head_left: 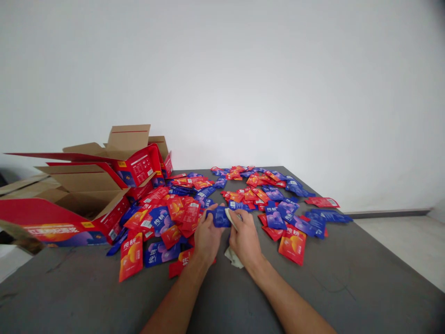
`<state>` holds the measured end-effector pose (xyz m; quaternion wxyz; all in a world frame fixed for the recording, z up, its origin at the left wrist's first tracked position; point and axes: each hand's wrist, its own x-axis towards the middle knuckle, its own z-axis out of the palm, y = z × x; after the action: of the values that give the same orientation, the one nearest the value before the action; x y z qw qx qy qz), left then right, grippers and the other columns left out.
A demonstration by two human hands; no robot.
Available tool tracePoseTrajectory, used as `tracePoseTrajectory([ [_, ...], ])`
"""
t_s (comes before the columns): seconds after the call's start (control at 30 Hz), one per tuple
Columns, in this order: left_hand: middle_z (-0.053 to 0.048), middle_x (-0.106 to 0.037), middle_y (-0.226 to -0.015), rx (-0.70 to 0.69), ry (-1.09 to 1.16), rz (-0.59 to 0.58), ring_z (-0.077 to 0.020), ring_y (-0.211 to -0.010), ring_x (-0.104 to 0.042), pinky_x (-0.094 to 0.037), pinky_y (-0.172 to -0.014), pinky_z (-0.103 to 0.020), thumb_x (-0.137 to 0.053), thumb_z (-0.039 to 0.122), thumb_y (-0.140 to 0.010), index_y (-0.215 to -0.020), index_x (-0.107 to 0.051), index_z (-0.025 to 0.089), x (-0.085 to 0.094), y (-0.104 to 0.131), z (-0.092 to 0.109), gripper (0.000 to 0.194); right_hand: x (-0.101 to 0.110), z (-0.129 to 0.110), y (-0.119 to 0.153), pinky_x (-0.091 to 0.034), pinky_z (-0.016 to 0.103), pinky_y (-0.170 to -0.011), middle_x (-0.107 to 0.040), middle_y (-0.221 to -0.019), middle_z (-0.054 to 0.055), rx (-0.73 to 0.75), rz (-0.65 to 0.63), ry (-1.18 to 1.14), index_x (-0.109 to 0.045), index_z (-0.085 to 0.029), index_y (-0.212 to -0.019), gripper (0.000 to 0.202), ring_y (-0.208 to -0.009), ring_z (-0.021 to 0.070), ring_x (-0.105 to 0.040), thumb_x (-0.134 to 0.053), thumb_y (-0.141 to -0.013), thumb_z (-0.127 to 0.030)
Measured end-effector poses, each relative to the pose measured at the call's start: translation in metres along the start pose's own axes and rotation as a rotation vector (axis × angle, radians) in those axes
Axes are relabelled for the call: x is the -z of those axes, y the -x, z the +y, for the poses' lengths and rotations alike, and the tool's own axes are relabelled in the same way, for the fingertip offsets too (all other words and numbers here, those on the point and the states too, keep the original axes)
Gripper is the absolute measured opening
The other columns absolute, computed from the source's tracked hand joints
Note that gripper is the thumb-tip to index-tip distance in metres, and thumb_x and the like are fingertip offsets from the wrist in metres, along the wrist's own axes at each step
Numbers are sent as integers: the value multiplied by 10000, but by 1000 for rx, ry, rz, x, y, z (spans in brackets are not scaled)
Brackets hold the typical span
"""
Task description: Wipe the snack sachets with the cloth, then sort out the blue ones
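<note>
- Left hand [208, 234]: fingers closed on the left end of the flat, glossy blue packet [219, 216], held in front of the person, above the dark grey tabletop [278, 297]. Grip firmly but lightly; the packet probably flexes.
- Right hand [246, 237]: closed on the pale, crumpled fabric cloth [233, 258], with a fold at the packet's right end. The step appears to be wiping: stroke outward from the left hand with even pressure.
- Gather the slack cloth below the right hand; it could drag.
- Avoid brushing the flat red packets with orange print [132, 257] nearby.
</note>
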<state>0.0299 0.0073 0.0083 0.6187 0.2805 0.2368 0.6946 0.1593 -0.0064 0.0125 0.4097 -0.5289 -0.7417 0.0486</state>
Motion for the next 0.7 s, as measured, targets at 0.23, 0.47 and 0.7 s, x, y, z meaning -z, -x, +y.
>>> tracePoseTrajectory([
  [0.23, -115, -680, -1234, -15, 19, 5, -271, -1143, -648, -515, -975, -485, -615, 320, -871, -1209, -607, 233, 2, -1, -1, 349, -1, -5, 2, -482, 378, -964, -568, -1226, 101, 68, 13, -71, -593, -238, -1316, 467, -1111, 239, -524, -422, -907, -89],
  [0.47, -95, -716, -1115, 31, -81, 41, -249, -1058, -682, -528, -940, -424, -650, 345, -823, -1101, -642, 202, 4, 0, -12, 313, -7, -11, 5, -477, 366, -947, -589, -1186, 101, 80, -21, -104, -641, -251, -1274, 452, -1064, 231, -545, -450, -904, -77],
  [0.7, -67, -739, -1006, -2, -179, 108, -231, -945, -708, -555, -836, -385, -668, 387, -817, -1042, -628, 203, 9, -3, 2, 294, -1, 14, -5, -470, 337, -975, -629, -1145, 97, -101, 5, -86, -705, -237, -1206, 425, -1064, 222, -583, -476, -882, -86],
])
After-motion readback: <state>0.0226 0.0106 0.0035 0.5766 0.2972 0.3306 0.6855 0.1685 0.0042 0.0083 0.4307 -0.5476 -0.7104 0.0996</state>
